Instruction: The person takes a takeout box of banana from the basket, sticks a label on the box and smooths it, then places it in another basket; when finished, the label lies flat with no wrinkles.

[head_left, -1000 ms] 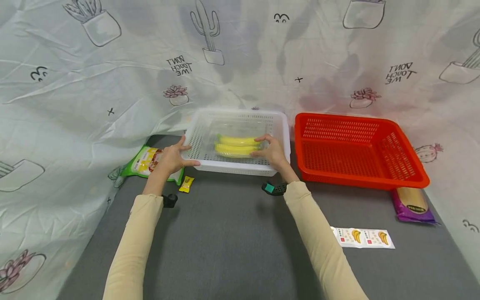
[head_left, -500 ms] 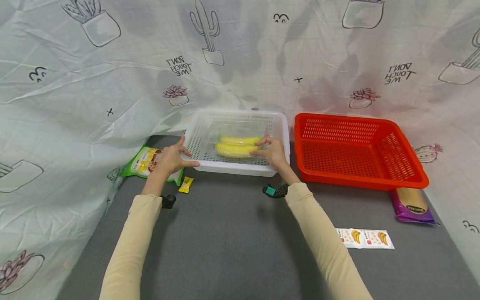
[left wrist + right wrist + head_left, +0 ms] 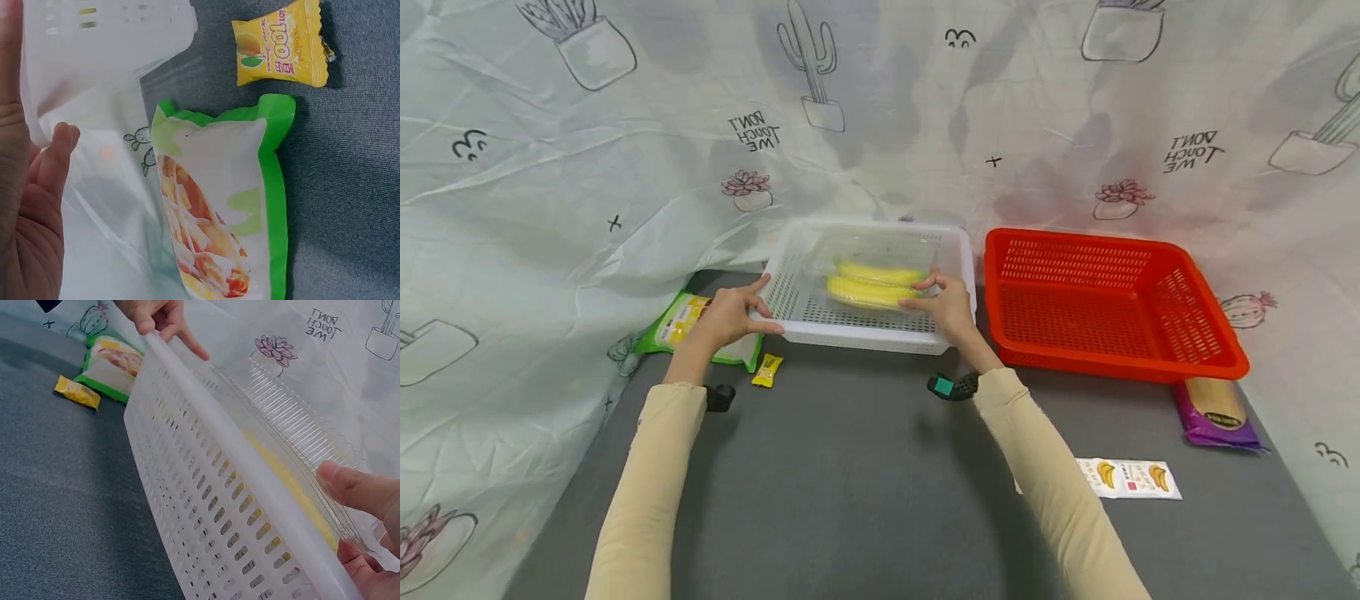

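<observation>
In the head view a white plastic basket stands at the back of the table. Inside it lies a clear plastic box with two long yellow pieces; their kind is hard to tell. At the basket's right side, my right hand pinches the near right edge of the clear box between thumb and fingers, as the right wrist view also shows. My left hand holds the basket's left front corner, thumb over the front rim and fingers along the outer left side. Its fingertips touch the basket wall.
A red basket stands to the right, over a purple packet. Near my right sleeve lies a white strip with banana pictures. A green-edged food bag and small yellow candy lie by my left hand.
My left hand has shifted slightly left along the basket corner. The clear box has risen a little and tilted while my right hand keeps its pinch.
</observation>
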`<action>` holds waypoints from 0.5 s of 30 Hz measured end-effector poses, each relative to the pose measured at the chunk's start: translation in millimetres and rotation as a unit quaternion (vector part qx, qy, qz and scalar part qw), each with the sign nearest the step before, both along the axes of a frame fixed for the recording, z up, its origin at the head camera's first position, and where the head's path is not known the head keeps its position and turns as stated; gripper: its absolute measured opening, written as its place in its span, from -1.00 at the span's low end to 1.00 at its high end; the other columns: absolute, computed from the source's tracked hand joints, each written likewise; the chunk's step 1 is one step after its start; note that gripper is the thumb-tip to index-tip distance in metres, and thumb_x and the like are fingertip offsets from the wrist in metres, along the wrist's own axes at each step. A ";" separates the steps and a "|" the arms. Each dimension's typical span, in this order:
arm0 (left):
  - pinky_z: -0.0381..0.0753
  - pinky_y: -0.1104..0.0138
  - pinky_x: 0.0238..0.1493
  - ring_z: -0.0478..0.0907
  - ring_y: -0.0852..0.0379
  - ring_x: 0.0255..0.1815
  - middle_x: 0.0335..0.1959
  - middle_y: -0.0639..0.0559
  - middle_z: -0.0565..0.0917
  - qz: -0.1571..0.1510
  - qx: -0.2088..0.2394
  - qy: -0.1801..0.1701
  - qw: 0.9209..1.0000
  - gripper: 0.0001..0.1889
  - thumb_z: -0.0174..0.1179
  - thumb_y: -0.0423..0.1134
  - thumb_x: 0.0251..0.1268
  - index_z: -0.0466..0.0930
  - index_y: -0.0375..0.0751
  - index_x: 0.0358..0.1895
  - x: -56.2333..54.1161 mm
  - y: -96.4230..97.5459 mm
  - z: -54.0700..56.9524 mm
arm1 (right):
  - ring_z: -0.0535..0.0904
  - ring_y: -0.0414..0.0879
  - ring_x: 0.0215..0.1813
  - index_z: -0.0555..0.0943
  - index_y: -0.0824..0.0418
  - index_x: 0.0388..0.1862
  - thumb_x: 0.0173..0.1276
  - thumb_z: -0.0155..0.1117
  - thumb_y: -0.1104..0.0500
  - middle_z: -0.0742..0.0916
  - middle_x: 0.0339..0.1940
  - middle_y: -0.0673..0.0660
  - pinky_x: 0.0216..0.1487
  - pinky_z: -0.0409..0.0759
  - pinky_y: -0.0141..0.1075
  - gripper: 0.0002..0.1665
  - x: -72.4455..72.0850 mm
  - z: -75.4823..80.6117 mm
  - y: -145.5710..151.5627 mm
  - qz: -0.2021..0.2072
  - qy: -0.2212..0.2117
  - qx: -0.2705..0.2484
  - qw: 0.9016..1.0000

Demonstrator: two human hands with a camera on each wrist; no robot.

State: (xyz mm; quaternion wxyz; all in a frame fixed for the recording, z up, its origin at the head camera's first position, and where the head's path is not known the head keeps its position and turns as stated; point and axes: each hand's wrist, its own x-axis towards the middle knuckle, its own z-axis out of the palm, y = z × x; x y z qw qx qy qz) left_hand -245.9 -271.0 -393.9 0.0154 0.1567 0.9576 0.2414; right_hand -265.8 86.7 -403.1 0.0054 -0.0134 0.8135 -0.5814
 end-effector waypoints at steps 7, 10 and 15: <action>0.26 0.31 -0.56 0.14 0.08 -0.65 0.41 -0.18 0.26 0.016 0.002 0.014 1.000 -0.69 0.52 -0.05 -0.15 0.72 -0.23 -0.48 -2.0 4.1 0.7 | 0.15 -0.05 0.49 0.67 0.31 -0.21 -0.01 0.59 0.22 0.36 0.43 0.16 0.33 0.30 -0.23 -0.62 0.3 3.6 1.9 -0.013 0.005 0.001 1.000; 0.28 0.31 -0.55 0.15 0.08 -0.64 0.41 -0.16 0.25 0.023 0.002 0.007 1.000 -0.69 0.51 -0.03 -0.15 0.71 -0.22 -0.50 -1.0 4.6 -0.2 | 0.18 -0.05 0.48 0.68 0.31 -0.20 -0.02 0.59 0.23 0.36 0.43 0.15 0.36 0.25 -0.22 -0.61 1.5 3.6 1.6 -0.019 0.003 0.001 1.000; 0.26 0.31 -0.55 0.11 0.10 -0.65 0.41 -0.16 0.25 0.023 0.002 0.008 1.000 -0.68 0.50 -0.01 -0.14 0.68 -0.20 -0.53 1.6 3.7 -2.5 | 0.20 -0.04 0.47 0.68 0.35 -0.20 -0.03 0.59 0.28 0.37 0.42 0.17 0.42 0.14 -0.22 -0.61 4.4 2.8 1.0 -0.024 0.001 -0.014 1.000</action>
